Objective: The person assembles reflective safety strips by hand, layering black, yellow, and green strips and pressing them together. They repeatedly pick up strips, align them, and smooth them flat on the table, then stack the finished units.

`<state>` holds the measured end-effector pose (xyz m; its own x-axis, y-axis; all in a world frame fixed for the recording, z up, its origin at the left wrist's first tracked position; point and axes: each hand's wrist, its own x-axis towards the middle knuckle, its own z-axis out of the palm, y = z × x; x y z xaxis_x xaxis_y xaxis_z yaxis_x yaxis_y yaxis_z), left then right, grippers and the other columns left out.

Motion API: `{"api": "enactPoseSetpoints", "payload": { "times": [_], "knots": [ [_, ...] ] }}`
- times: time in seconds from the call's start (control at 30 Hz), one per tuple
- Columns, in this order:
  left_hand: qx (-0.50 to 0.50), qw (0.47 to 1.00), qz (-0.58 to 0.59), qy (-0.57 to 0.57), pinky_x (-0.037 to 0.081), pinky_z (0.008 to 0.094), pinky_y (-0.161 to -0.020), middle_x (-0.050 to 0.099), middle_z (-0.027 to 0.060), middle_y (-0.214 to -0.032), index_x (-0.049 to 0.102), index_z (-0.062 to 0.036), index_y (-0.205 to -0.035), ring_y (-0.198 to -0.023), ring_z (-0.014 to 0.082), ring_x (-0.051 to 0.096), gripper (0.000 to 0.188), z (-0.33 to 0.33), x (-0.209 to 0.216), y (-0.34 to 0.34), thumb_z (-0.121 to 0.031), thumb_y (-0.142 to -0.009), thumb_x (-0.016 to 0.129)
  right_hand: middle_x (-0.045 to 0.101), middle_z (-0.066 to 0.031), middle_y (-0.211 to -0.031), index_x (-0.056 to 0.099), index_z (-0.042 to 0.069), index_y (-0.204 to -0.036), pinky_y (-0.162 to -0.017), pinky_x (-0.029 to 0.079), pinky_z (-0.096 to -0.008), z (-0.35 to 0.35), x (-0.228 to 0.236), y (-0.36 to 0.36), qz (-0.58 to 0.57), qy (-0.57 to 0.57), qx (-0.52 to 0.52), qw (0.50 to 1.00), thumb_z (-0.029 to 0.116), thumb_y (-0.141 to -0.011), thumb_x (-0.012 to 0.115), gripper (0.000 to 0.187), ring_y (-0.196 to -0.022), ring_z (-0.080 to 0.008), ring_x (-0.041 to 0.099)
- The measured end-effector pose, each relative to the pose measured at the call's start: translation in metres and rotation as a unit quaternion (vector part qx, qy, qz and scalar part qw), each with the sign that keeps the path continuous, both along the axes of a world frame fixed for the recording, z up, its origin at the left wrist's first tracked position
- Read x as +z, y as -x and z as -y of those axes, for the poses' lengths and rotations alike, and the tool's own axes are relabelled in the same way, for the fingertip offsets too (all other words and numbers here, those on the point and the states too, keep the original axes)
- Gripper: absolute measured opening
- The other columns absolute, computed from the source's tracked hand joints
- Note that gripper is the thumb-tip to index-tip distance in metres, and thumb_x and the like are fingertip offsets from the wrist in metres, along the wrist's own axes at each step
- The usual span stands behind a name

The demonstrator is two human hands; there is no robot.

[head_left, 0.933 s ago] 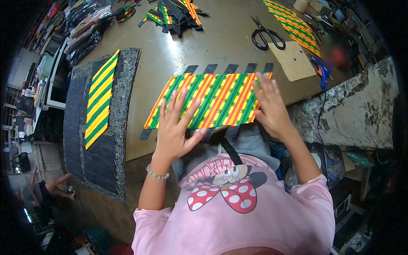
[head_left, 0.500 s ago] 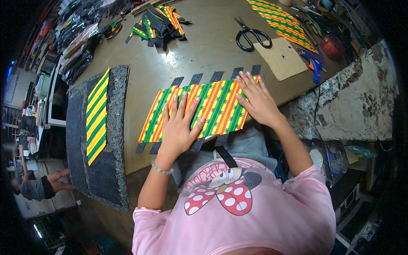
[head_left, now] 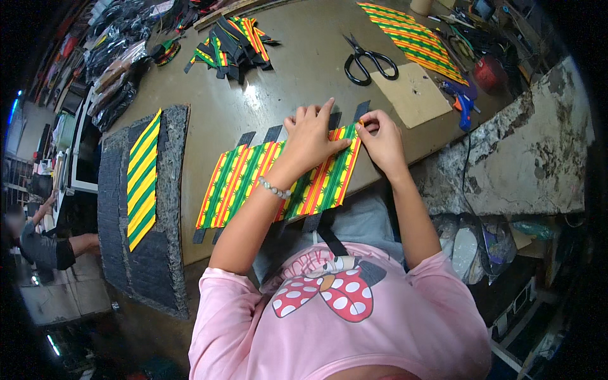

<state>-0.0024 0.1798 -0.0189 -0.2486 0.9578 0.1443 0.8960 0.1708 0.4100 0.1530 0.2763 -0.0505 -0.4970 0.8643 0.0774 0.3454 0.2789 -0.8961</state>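
Observation:
A slanted panel of striped fabric [head_left: 247,180] in green, yellow and red lies along the near edge of the table. Dark strips [head_left: 273,133] stick out from under its far and near edges. My left hand [head_left: 309,136] rests on its far right part, fingers apart and thumb stretched toward the right end. At the far right corner, my right hand [head_left: 384,140] pinches the fabric's edge between thumb and bent fingers. A dark strip [head_left: 362,109] juts out just beyond that pinch. The left palm hides part of the panel and its far edge.
Black scissors [head_left: 368,62] lie beyond my hands beside a tan card [head_left: 415,95]. A blue glue gun [head_left: 464,107] sits at the right edge. To the left is a dark board [head_left: 172,209] bearing a striped piece [head_left: 143,183]. Cut strips [head_left: 237,47] are heaped farther back.
My left hand has moved right and farther up the panel. My right hand has gone from lying flat to pinching the corner. The panel has shifted slightly left.

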Motion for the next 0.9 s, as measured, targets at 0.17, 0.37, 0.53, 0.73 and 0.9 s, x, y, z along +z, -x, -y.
{"api": "enactPoseSetpoints", "payload": {
  "times": [0.17, 0.37, 0.53, 0.73, 0.9],
  "knots": [
    [-0.065, 0.972, 0.225, 0.024, 0.045, 0.0332, -0.089, 0.059, 0.0131, -0.116, 0.048, -0.0058, -0.136, -0.103, 0.023, 0.057, 0.093, -0.024, 0.004, 0.037, -0.047, -0.063, 0.087, 0.064, -0.0111, -0.101, 0.048, 0.0, -0.118, -0.079, 0.051, -0.0232, -0.004, 0.011, 0.001, -0.314, 0.207, 0.069, 0.924, 0.002, -0.089, 0.065, 0.034, -0.093, -0.0128, 0.062],
    [-0.112, 0.852, 0.507, 0.074, 0.047, 0.0209, -0.068, 0.067, 0.0011, -0.083, 0.068, 0.0038, -0.102, -0.077, 0.0052, 0.058, 0.038, -0.025, 0.013, 0.048, -0.018, -0.075, 0.083, 0.066, -0.0075, -0.102, 0.054, -0.002, -0.117, -0.083, 0.051, -0.0227, -0.004, 0.023, 0.0, -0.33, 0.301, 0.141, 0.883, 0.005, -0.088, 0.068, 0.033, -0.091, -0.0099, 0.063],
    [-0.12, 0.874, 0.466, 0.062, 0.049, 0.0221, -0.07, 0.068, 0.0013, -0.084, 0.071, 0.0005, -0.095, -0.076, 0.0069, 0.061, 0.028, -0.021, 0.021, 0.041, -0.018, -0.078, 0.081, 0.067, -0.0025, -0.09, 0.064, -0.001, -0.097, -0.073, 0.049, -0.0192, -0.005, 0.031, -0.001, -0.234, 0.299, 0.166, 0.91, 0.013, -0.089, 0.069, 0.017, -0.08, -0.0052, 0.062],
    [-0.132, 0.89, 0.436, 0.021, 0.049, 0.0246, -0.065, 0.069, 0.0041, -0.08, 0.071, 0.0036, -0.096, -0.072, 0.0081, 0.06, 0.032, -0.017, 0.021, 0.039, -0.023, -0.078, 0.079, 0.063, 0.0011, -0.079, 0.06, 0.004, -0.079, -0.061, 0.042, -0.0171, -0.011, 0.036, -0.001, -0.125, 0.199, 0.151, 0.96, 0.013, -0.088, 0.071, 0.016, -0.071, -0.0014, 0.055],
    [-0.129, 0.914, 0.384, 0.001, 0.051, 0.029, -0.066, 0.071, 0.01, -0.079, 0.072, 0.0022, -0.094, -0.071, 0.0128, 0.064, 0.033, -0.018, 0.016, 0.038, -0.027, -0.081, 0.076, 0.057, 0.0051, -0.067, 0.064, 0.004, -0.078, -0.049, 0.031, -0.019, -0.015, 0.033, -0.001, -0.139, 0.141, 0.173, 0.965, 0.019, -0.087, 0.072, 0.02, -0.059, 0.0008, 0.044]
  ]
}}
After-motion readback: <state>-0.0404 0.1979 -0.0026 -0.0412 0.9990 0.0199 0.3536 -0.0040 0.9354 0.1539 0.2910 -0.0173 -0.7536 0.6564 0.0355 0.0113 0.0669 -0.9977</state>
